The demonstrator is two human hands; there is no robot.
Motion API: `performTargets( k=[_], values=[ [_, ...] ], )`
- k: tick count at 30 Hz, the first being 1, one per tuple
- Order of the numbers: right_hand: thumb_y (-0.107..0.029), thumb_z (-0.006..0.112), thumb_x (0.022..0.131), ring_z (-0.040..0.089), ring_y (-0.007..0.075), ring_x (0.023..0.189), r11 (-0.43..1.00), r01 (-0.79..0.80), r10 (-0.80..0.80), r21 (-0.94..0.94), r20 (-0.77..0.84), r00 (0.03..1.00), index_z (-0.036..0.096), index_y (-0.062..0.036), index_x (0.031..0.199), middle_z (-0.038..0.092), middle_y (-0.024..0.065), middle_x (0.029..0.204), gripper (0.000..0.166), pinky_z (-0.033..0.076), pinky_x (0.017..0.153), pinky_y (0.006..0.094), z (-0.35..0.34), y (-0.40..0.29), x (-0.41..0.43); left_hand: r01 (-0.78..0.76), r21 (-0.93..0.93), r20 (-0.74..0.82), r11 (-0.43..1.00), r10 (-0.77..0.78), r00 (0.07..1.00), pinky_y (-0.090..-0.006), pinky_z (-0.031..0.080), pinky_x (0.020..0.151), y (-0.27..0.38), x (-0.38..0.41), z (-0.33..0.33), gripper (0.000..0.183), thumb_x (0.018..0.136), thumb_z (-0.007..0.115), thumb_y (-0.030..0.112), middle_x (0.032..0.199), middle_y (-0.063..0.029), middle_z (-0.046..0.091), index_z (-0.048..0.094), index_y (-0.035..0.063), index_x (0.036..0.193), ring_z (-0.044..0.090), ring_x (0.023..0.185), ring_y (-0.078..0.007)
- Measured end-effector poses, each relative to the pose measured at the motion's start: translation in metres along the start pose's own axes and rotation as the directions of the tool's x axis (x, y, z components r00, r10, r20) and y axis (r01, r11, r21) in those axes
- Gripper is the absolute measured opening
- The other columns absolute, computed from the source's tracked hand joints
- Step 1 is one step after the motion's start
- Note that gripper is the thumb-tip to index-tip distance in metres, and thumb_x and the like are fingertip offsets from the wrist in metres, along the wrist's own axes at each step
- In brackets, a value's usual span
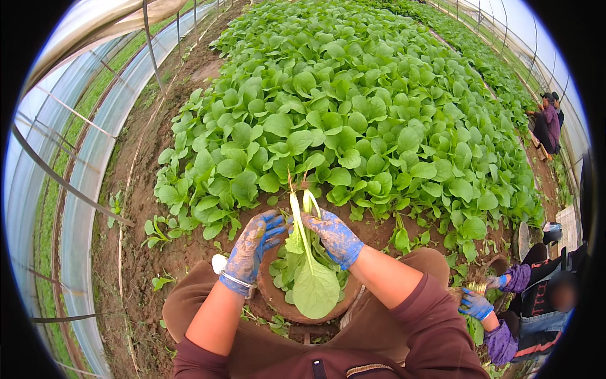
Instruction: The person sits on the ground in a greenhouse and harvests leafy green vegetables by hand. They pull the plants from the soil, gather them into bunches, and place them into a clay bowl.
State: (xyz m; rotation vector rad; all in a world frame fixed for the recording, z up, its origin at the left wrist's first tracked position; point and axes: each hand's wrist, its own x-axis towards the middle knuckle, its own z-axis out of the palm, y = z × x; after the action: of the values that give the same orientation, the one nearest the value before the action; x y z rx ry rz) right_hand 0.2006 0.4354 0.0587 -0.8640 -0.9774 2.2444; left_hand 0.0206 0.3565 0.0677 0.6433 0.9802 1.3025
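My right hand (pixel 335 237), in a muddy blue glove, grips a few uprooted leafy green plants (pixel 297 213). Their pale stems and thin brown roots point away from me, and one broad leaf (pixel 316 290) hangs towards me. To the left of the stems is my left hand (pixel 255 248), gloved the same way, its fingers apart and bent towards the plants. I see nothing held in it. Below both hands, between my knees, a round brown basin (pixel 351 294) contains more loose green leaves (pixel 280 272), partly covered by the held plants.
A dense bed of leafy greens (pixel 341 113) spreads ahead. Bare soil (pixel 156 128) and clear plastic sheeting (pixel 102 156) on hoops run along the left. At right, a co-worker's gloved hand (pixel 476 303) holds a bunch of stems (pixel 475 287). Another person (pixel 549 123) crouches farther back near a pale crate (pixel 567 227).
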Motion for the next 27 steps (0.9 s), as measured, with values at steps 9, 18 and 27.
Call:
performTargets(
  k=[9, 18, 27],
  values=[
    [-0.025, 0.057, 0.091, 0.057, 0.0123, 0.100, 0.963, 0.027, 0.059, -0.267, 0.308, 0.949, 0.056, -0.0052, 0.119, 0.061, 0.0033, 0.109, 0.034, 0.044, 0.088, 0.0258, -0.002, -0.002, -0.007, 0.094, -0.134, 0.141, 0.987, -0.075, 0.987, -0.0330, 0.045, 0.094, -0.001, 0.003, 0.033, 0.038, 0.091, 0.055, 0.019, 0.121, -0.0140, 0.056, 0.052, -0.0044, 0.121, 0.056, 0.107, -0.0199],
    [-0.025, 0.056, 0.092, 0.054, 0.0119, 0.094, 0.853, 0.024, 0.020, -0.521, 0.079, 0.997, 0.059, -0.0013, 0.113, 0.061, 0.0038, 0.103, 0.031, 0.043, 0.085, 0.0268, 0.000, -0.003, -0.004, -0.067, -0.134, -0.088, 0.989, 0.056, 0.995, -0.0312, 0.048, 0.087, -0.012, 0.002, 0.022, 0.026, 0.092, 0.055, 0.017, 0.110, -0.0120, 0.062, 0.057, -0.0009, 0.110, 0.060, 0.098, -0.0176],
    [-0.024, 0.057, 0.090, 0.052, 0.0136, 0.088, 0.855, 0.053, 0.020, -0.516, 0.135, 0.991, 0.056, -0.0039, 0.105, 0.059, 0.0040, 0.092, 0.025, 0.043, 0.081, 0.0300, 0.001, 0.018, -0.004, -0.101, 0.490, -0.070, 0.866, 0.154, 0.986, -0.0255, 0.047, 0.080, -0.025, -0.012, 0.002, 0.029, 0.093, 0.053, 0.014, 0.103, -0.0062, 0.060, 0.051, -0.0035, 0.116, 0.056, 0.090, -0.0103]
  ],
)
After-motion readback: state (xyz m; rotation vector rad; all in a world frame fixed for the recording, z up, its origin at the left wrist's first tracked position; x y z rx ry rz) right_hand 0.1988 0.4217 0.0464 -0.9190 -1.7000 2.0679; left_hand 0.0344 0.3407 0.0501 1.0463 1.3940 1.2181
